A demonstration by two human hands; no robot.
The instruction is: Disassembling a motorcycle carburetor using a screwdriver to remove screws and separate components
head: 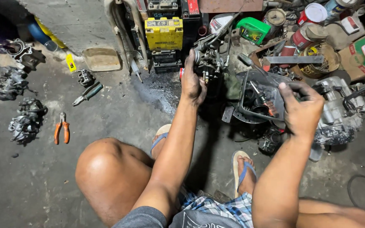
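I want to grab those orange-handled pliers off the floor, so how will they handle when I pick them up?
The orange-handled pliers look like rigid metal, probably fairly heavy for their size. They lie flat on the gritty concrete floor, so rolling seems unlikely. The handles are spread, so they may swing at the pivot when lifted.

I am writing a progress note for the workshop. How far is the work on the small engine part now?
Looks done: several greasy engine pieces lie apart on the floor beside orange pliers. In hand: the left hand holds up a carburetor-like part; the right hand reaches over a dark parts tray. Left: nothing looks reassembled yet.
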